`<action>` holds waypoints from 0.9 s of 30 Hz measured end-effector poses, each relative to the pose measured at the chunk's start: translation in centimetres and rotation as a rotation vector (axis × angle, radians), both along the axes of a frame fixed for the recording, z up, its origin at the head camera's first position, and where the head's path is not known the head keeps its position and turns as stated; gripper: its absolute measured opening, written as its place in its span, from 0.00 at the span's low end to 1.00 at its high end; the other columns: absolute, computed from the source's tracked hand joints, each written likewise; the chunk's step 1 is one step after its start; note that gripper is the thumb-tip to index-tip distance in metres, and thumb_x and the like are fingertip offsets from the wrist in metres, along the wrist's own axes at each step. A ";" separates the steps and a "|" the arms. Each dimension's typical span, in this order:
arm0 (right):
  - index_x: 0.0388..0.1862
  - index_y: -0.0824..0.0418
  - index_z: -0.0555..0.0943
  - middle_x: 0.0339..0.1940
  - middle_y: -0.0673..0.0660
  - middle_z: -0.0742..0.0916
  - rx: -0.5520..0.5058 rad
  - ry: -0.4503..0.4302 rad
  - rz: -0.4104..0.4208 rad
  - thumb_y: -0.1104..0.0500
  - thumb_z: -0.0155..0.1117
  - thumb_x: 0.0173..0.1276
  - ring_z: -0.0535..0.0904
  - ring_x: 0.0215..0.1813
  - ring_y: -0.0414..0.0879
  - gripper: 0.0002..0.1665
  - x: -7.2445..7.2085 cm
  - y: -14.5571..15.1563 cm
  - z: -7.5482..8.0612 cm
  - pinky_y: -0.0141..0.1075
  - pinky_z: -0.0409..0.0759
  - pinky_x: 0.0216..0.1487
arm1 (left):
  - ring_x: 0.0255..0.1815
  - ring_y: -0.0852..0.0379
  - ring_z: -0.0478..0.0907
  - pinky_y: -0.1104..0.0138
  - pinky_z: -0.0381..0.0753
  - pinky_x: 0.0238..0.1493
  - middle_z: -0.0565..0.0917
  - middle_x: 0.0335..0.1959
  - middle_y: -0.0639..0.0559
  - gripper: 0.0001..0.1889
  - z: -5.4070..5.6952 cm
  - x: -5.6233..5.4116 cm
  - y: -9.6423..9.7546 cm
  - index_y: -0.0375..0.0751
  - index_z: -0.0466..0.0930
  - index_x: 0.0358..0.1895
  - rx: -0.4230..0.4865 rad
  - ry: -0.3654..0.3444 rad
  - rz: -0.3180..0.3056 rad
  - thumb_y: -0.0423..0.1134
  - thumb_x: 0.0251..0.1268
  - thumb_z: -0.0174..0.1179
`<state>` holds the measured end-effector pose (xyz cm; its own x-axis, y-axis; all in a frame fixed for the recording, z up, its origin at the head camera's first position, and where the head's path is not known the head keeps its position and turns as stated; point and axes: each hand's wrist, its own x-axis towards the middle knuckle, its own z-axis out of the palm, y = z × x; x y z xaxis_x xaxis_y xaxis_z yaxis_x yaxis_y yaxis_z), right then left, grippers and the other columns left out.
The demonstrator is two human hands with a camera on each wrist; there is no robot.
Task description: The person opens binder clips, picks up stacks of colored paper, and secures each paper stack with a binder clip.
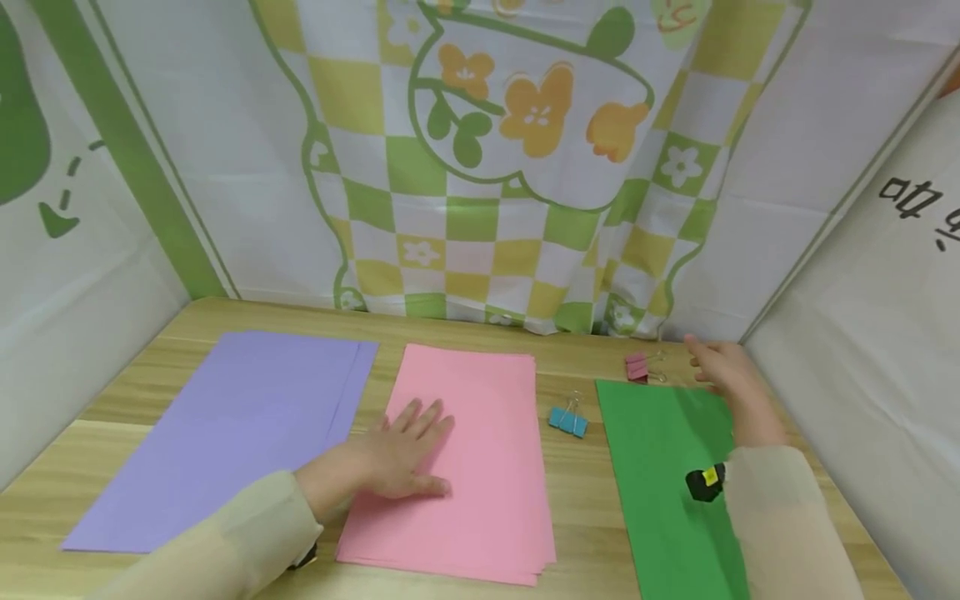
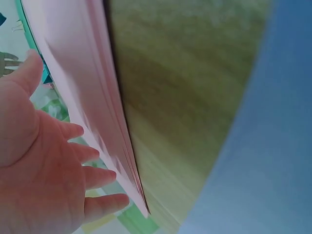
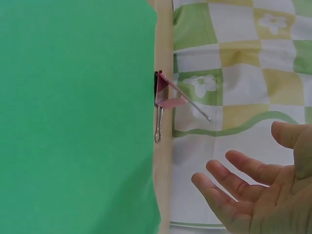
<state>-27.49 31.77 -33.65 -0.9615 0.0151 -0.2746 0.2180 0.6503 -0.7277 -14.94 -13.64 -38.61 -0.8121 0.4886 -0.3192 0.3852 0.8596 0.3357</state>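
Observation:
My left hand (image 1: 397, 454) is spread over the left part of a pink paper stack (image 1: 480, 517), fingers straight and apart. In the left wrist view its palm (image 2: 39, 161) faces the camera, with the layered edge of the pink sheets beside the fingertips. At the far right, my right hand (image 1: 723, 371) hovers around the top right corner of the green paper (image 1: 667, 475), holding nothing. A pink binder clip (image 1: 637, 367) lies just left of it, behind the green paper's far edge. The right wrist view shows that clip with its wire handles splayed, apart from the loosely extended fingers (image 3: 243, 185).
A purple paper stack (image 1: 247, 433) lies at the left of the wooden table (image 1: 585, 517). Between the pink and green papers sits a blue binder clip (image 1: 568, 422). A checked curtain (image 1: 465, 208) hangs along the back edge, and white cloth walls (image 1: 862, 275) close in the sides.

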 end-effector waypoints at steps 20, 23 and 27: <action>0.69 0.80 0.64 0.67 0.79 0.71 0.008 -0.041 -0.022 0.46 0.42 0.79 0.81 0.45 0.55 0.38 -2.5 -1.2 -2.4 0.44 0.81 0.54 | 0.82 0.36 0.36 0.36 0.49 0.76 0.40 0.83 0.40 0.51 -0.5 0.2 0.1 0.41 0.45 0.80 -0.045 0.005 -0.008 0.68 0.64 0.55; 0.69 0.81 0.62 0.49 0.73 0.82 -0.001 -0.036 -0.035 0.48 0.45 0.79 0.78 0.30 0.43 0.38 -2.8 -1.4 -2.7 0.38 0.81 0.44 | 0.82 0.36 0.36 0.37 0.49 0.76 0.39 0.83 0.40 0.52 -0.3 0.3 0.2 0.42 0.45 0.81 -0.052 0.006 -0.011 0.69 0.64 0.54; 0.70 0.82 0.59 0.23 0.48 0.77 -0.007 -0.039 -0.035 0.49 0.45 0.79 0.72 0.22 0.37 0.39 -3.0 -1.6 -2.9 0.35 0.78 0.40 | 0.82 0.36 0.36 0.38 0.51 0.76 0.39 0.83 0.41 0.51 -0.3 0.3 0.2 0.42 0.44 0.81 -0.067 0.009 -0.015 0.69 0.64 0.54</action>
<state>-30.53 30.21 -36.54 -0.9490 0.0463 -0.3119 0.2686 0.6369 -0.7226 -14.60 -13.39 -38.93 -0.8078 0.4783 -0.3445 0.4006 0.8742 0.2743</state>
